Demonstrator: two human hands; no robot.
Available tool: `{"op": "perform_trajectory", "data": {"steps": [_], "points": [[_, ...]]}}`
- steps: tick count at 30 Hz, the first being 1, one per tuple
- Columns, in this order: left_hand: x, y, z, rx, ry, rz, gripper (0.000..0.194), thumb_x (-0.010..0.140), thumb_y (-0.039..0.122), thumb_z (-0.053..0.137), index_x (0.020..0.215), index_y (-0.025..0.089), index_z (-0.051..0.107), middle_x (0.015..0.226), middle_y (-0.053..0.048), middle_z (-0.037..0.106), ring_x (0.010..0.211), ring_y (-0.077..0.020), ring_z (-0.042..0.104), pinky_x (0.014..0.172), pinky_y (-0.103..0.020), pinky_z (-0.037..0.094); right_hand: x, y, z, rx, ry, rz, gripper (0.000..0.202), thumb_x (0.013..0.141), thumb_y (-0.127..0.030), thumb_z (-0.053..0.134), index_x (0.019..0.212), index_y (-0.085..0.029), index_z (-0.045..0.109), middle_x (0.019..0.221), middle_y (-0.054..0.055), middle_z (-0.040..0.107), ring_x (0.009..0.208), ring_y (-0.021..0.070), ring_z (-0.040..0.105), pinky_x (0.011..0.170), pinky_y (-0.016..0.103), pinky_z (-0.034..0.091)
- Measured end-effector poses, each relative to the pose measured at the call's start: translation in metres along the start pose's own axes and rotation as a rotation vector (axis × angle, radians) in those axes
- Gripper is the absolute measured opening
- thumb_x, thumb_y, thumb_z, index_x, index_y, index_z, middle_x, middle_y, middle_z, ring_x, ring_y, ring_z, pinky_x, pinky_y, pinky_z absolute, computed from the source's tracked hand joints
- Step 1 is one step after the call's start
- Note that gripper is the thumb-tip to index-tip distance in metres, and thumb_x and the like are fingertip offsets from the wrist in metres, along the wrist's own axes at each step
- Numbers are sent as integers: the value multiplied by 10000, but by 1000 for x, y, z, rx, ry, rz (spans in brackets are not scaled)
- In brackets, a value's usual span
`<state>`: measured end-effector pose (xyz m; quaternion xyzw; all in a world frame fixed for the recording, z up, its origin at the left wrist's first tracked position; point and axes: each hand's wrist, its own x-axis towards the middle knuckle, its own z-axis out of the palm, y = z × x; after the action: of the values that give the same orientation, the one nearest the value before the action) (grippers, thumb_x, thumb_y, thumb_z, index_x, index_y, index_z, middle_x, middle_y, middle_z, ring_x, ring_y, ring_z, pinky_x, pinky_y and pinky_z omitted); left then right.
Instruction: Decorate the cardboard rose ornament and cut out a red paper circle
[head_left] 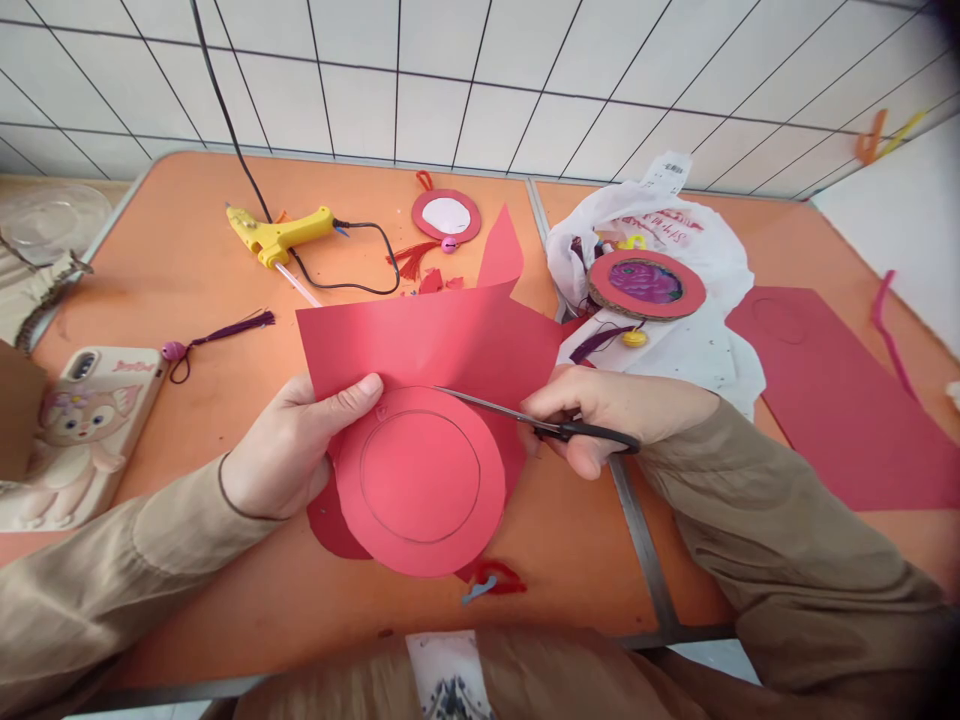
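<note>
My left hand (311, 440) pinches a sheet of red paper (405, 340) between thumb and fingers, at the left edge of a round part. That round part (420, 490) is largely cut free and carries a drawn inner circle. In my right hand (600, 410) are black-handled scissors (574, 431), their blades pointing left and lying at the top edge of the round part, where it still joins the sheet. Some of the right fingers are hidden behind the scissor handles and the paper.
A yellow glue gun (281, 237) with its cord lies at the back left, a phone (90, 430) at the left. Behind the paper is a red ring ornament (446, 215). A white plastic bag (720, 270) bears another round ornament (645, 284); red paper (847, 400) lies right.
</note>
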<state>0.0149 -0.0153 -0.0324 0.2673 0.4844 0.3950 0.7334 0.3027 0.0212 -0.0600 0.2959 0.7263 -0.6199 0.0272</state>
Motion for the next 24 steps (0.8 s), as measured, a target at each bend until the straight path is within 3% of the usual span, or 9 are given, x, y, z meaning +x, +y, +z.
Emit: {"op": "perform_trajectory", "data": {"steps": [5,13,24], "points": [[2,-1,-1,18,-2,1,85,742,217,792,793,155,763,859,-88,788,790,-267,751,694,-317,627,0,1,1,-40,27,-6,631,701,-782,600,795,-159,605,514,-45,482,467,100,464,457,226,357],[-1,0,3,-6,6,-1,61,748,206,792,763,163,750,784,-49,780,701,-189,740,619,-205,594,1,2,0,-48,21,-10,624,714,-780,588,798,-162,599,520,-43,493,464,97,454,458,226,347],[0,0,1,4,-2,-1,41,768,196,765,761,158,752,822,-70,785,711,-207,738,617,-236,592,0,-4,0,-31,13,1,632,713,-783,587,808,-159,597,529,-43,505,454,92,460,446,219,341]]}}
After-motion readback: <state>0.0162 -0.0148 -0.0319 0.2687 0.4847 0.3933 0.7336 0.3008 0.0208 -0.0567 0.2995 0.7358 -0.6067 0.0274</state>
